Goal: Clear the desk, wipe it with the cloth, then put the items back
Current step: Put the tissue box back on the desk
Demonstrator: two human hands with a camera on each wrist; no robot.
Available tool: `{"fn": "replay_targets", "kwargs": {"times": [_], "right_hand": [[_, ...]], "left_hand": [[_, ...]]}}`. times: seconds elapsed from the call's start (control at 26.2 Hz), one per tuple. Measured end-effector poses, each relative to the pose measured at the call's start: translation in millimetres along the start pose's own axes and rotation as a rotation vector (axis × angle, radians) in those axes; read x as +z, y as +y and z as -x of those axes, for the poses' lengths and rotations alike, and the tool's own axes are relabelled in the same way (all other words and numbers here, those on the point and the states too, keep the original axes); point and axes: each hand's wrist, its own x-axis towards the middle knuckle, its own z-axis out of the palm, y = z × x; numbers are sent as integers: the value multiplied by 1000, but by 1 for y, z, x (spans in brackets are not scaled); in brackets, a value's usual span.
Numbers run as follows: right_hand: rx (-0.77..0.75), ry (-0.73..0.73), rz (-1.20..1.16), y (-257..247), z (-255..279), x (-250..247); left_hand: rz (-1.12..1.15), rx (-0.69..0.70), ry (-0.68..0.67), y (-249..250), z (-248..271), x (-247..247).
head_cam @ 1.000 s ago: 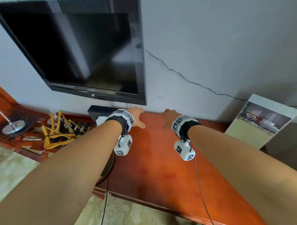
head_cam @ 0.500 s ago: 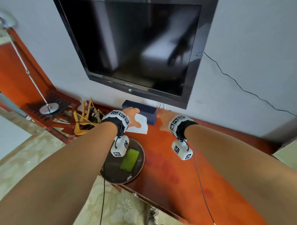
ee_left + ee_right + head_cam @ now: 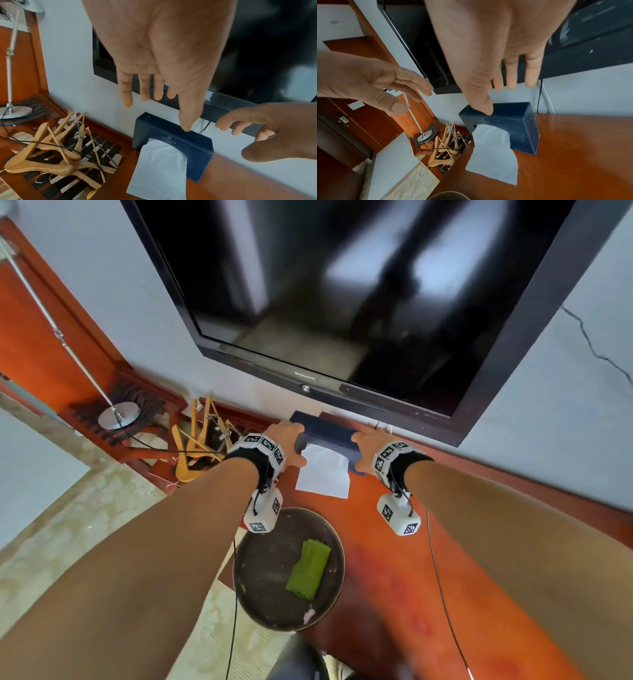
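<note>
The dark blue tissue box (image 3: 325,436) stands against the wall on the worktop (image 3: 428,594), just below the television (image 3: 342,302), a white tissue (image 3: 323,474) spilling from its front onto the wood. The left hand (image 3: 289,441) and right hand (image 3: 368,445) flank the box with fingers spread, gripping nothing; the wrist views show them just short of its ends. The lift should go best with both palms pressed squarely on the end walls, clear of the tissue. The green cloth (image 3: 308,568) waits on the round tray (image 3: 263,577) nearer the person than the box.
</note>
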Motion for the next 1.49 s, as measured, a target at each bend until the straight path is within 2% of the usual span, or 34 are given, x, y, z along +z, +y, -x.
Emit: {"fn": "replay_targets", "kwargs": {"times": [0.15,0.27,0.5,0.76,0.95,1.18,1.49], "right_hand": [[48,-24,-48,-2,-34,9],[142,-31,-94,-8,-60,26],[275,-55,-142,-16,-104,51],[397,-131,-209,-23,-143,67],[506,-111,-132,-32,-155,75],[506,-97,-109,-27,-152,66],[479,-59,-160,-22,-99,25]], "left_hand": [[-4,61,-32,-15,-44,11],[-43,123,-91,-27,-89,27],[-145,251,-82,-32,-160,49],[-212,313,-165,-23,-207,63],[-279,305,-149,-22,-219,74],[-317,303,-190,-19,-223,63],[-331,362,-130,-3,-174,18]]}}
